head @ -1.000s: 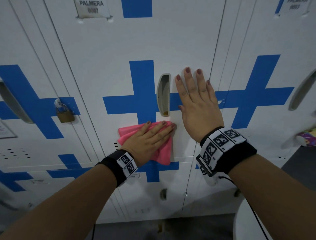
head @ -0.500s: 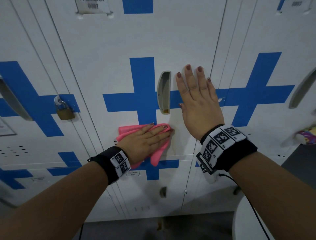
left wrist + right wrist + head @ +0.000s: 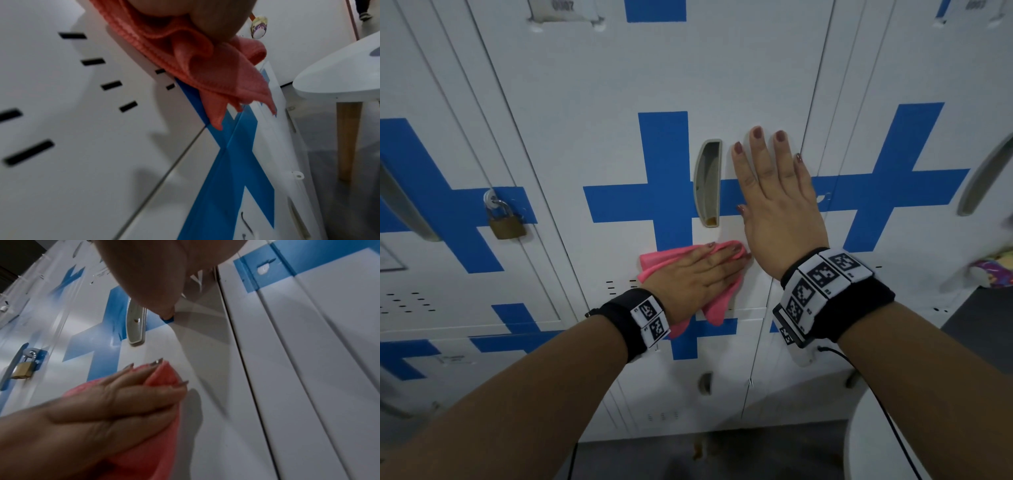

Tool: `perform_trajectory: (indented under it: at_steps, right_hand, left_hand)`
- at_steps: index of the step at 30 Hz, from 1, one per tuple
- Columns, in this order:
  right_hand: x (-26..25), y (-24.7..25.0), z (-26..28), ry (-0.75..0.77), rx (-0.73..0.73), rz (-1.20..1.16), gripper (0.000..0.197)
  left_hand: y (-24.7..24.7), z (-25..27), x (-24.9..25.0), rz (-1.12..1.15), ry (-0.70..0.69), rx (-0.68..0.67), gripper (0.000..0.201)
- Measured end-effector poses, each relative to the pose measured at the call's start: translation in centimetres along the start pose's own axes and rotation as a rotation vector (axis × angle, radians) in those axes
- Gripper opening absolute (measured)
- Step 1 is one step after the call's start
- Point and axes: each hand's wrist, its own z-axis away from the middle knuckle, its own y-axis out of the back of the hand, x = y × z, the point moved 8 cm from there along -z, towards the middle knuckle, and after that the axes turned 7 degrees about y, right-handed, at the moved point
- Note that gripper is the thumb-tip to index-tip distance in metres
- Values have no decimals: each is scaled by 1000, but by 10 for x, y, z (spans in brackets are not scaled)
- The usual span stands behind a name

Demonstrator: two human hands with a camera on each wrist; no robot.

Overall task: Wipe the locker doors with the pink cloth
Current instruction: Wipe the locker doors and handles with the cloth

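White locker door (image 3: 592, 102), brass padlock (image 3: 506, 226) leftward — left hand (image 3: 698, 277) flat on pink cloth (image 3: 722, 301), right hand (image 3: 777, 205) flat beside handle (image 3: 708, 183).

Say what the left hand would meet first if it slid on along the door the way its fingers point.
Probably the right hand: the left hand presses the pink cloth, its fingertips nearly at that wrist.

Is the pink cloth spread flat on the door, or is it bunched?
Bunched. The cloth shows folds under the left hand, and loose corners hang below the palm in the left wrist view.

Bunched pink cloth (image 3: 722, 301) lies against white, blue-crossed locker door (image 3: 619, 102).
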Motion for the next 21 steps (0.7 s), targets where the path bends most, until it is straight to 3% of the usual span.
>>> perform_trajectory:
  at_steps: [2, 6, 8, 11, 13, 16, 19, 21]
  right_hand:
    - [0, 0, 0, 4, -7, 0, 74]
    - [0, -1, 0, 5, -12, 3, 74]
    - [0, -1, 0, 6, -9, 6, 74]
    - [0, -1, 0, 3, -10, 5, 75]
    - [1, -2, 0, 2, -12, 2, 76]
    - [0, -2, 0, -2, -17, -2, 76]
    - [1, -1, 0, -4, -19, 5, 77]
    - [1, -1, 0, -2, -18, 2, 77]
  left_hand:
    - [-2, 3, 4, 0, -25, -4, 108]
    - [4, 11, 0, 41, -82, 35, 76]
    - [9, 15, -7, 71, -63, 84, 62]
    - [17, 21, -16, 149, -1, 168, 56]
    - [26, 27, -23, 218, 77, 226, 58]
    - [36, 38, -44, 318, 312, 290, 69]
    - [42, 49, -63, 382, 562, 398, 54]
    - [33, 49, -56, 344, 581, 376, 63]
